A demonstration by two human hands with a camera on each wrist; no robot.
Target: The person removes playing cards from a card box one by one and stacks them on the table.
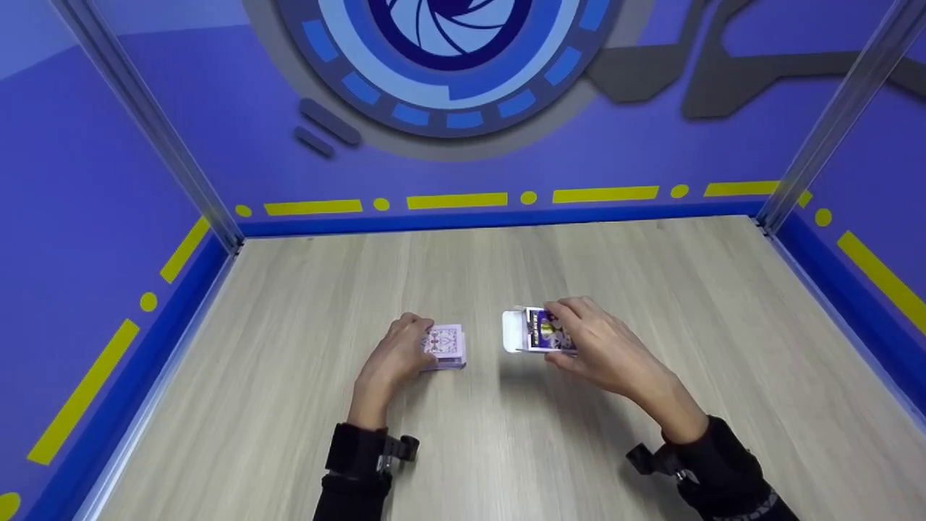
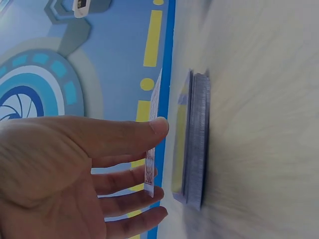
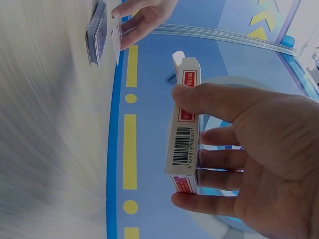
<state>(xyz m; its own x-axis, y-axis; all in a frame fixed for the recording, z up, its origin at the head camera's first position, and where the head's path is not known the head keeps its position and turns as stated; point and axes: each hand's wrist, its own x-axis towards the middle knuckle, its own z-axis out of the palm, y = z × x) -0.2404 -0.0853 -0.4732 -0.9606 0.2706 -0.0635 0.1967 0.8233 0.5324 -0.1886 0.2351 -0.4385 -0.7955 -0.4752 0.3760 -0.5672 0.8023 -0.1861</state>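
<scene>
My left hand (image 1: pixel 393 359) pinches a patterned playing card (image 1: pixel 445 340) by its edges. In the left wrist view, that card (image 2: pixel 150 169) hovers a little above a stack of playing cards (image 2: pixel 198 139) lying on the table, with a gap between them. To the right, my right hand (image 1: pixel 608 347) grips a small card box (image 1: pixel 550 331) above the table, its white flap (image 1: pixel 513 331) hanging open toward the left. The right wrist view shows a barcode and red labels on the narrow side of the box (image 3: pixel 183 142). What the box contains is hidden.
The light wood table (image 1: pixel 463 449) is bounded by a blue-purple back wall (image 1: pixel 463 170) and side walls with metal corner posts (image 1: pixel 832 116). Yellow dashes and dots run along the walls. Black straps with small cameras (image 1: pixel 358 452) sit on both wrists.
</scene>
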